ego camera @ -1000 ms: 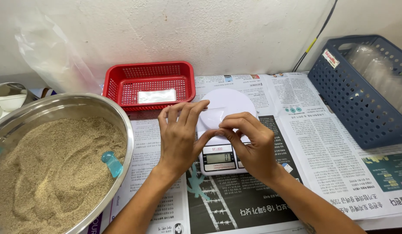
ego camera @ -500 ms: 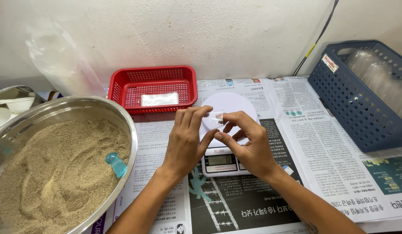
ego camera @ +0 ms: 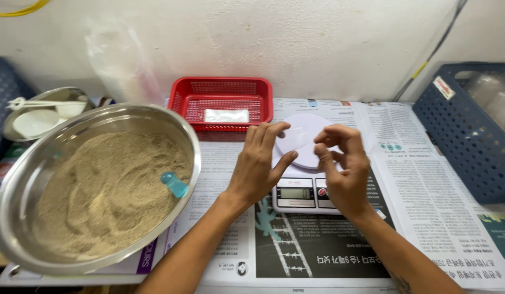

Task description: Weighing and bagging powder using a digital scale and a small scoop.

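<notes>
- Head view: left hand (ego camera: 258, 169) flat, fingers spread, touching the scale (ego camera: 301, 163); right hand (ego camera: 342, 169) half curled over the scale's right side; whether it pinches anything cannot be told.
- Scale lies on newspaper (ego camera: 427, 179), beside the bowl (ego camera: 23, 179) of grain (ego camera: 105, 190).
- Risk: leaning on the pan could skew the reading; a left elbow swing could knock the bowl.

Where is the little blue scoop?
In the head view, the blue scoop sticks out of the sandy grain in the big metal bowl on the left, near its right rim, left of the left hand.

Scale (ego camera: 307, 188) centre on newspaper (ego camera: 427, 179), bowl (ego camera: 94, 185) left, basket (ego camera: 222, 100) behind, crate (ego camera: 470, 130) right.
</notes>
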